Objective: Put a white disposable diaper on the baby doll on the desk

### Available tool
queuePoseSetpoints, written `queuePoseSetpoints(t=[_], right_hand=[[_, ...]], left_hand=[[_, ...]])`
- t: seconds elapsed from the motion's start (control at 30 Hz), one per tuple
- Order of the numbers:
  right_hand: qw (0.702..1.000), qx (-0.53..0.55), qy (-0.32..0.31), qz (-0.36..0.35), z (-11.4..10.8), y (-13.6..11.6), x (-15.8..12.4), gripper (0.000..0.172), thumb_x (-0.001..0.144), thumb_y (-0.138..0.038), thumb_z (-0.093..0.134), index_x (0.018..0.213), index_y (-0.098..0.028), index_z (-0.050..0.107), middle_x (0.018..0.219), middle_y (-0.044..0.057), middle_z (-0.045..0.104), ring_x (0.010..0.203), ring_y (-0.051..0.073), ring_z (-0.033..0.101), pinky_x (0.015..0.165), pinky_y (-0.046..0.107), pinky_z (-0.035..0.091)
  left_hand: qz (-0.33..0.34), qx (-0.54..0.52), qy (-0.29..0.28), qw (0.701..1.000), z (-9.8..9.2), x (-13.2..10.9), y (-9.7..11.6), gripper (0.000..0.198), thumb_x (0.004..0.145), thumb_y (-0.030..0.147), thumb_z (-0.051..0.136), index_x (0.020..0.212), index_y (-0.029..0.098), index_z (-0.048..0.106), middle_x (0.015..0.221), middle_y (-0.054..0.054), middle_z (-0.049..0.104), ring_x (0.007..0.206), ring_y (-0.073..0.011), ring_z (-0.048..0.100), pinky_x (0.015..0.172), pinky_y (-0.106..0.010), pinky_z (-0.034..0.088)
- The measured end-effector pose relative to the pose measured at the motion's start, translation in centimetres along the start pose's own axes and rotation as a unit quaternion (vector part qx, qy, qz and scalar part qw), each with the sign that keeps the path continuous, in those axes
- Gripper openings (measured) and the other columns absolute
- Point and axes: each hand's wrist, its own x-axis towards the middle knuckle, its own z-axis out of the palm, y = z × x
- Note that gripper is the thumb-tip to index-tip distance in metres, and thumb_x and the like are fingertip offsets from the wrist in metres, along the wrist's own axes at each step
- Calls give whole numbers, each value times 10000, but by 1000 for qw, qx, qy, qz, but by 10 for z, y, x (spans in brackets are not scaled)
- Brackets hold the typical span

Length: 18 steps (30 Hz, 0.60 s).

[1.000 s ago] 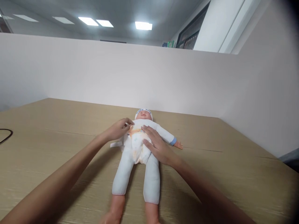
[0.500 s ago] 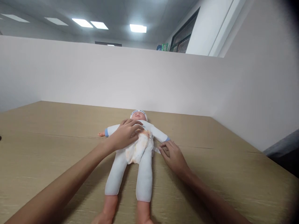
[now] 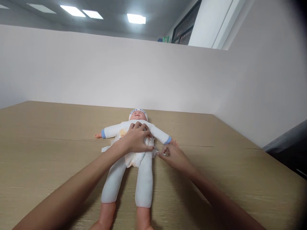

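A baby doll [image 3: 144, 185] in a white suit with blue cuffs and a printed white cap lies on its back, feet toward me. Around its hips is a white diaper [image 3: 133, 159] with orange-tinted patterns. My left hand [image 3: 137, 138] lies across the doll's belly, its thumb and curled fingers gripping the diaper's front on the right side. By the doll's right-hand hip in view, my right hand [image 3: 176, 158] pinches the diaper's side tab [image 3: 155, 152] between thumb and finger. Another white tab [image 3: 105, 149] sticks out on the left side. My left palm hides part of the diaper's front.
The doll lies on a wide wood-grain table [image 3: 59, 127]. A pale partition wall [image 3: 107, 70] stands behind the table's far edge and continues along the right. A dark object [image 3: 287, 153] is beyond the right edge.
My left hand has moved right across the doll's belly, uncovering the diaper's left side and its tab. My right hand has shifted slightly left and inward. The view has tilted down slightly.
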Motion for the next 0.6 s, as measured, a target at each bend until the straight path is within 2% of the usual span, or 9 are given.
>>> queuePoseSetpoints(t=[0.13, 0.27, 0.43, 0.6], right_hand=[[997, 69, -42, 12, -5, -1, 1, 439, 823, -564, 775, 649, -237, 540, 621, -16, 519, 647, 185, 451, 665, 321, 303], [984, 158, -80, 3, -13, 1, 9, 549, 845, -702, 654, 616, -236, 476, 620, -36, 428, 661, 165, 420, 657, 301, 317], [964, 243, -106, 19, -23, -8, 33, 552, 883, -770, 539, 721, -249, 458, 644, -49, 405, 606, 144, 374, 585, 286, 309], [956, 269, -118, 4, -10, -32, 65, 527, 889, -729, 596, 726, -234, 513, 641, -39, 473, 616, 142, 420, 601, 279, 353]], left_hand=[[-6, -4, -3, 1000, 0, 0, 1, 532, 794, 683, 795, 1136, 276, 773, 1270, -107, 671, 1199, -400, 536, 1057, -572, 413], [-5, -8, -1, 1000, 2, 1, 0, 584, 774, 712, 807, 1152, 269, 772, 1297, -117, 670, 1224, -413, 532, 1073, -577, 402], [-10, -13, -1, 1000, 4, 0, 0, 686, 763, 705, 820, 1283, 268, 724, 1348, -130, 667, 1249, -420, 523, 1086, -581, 399], [-21, -37, 11, 999, 8, 0, -1, 819, 752, 703, 817, 1406, 254, 617, 1344, -129, 683, 1260, -417, 528, 1089, -565, 410]])
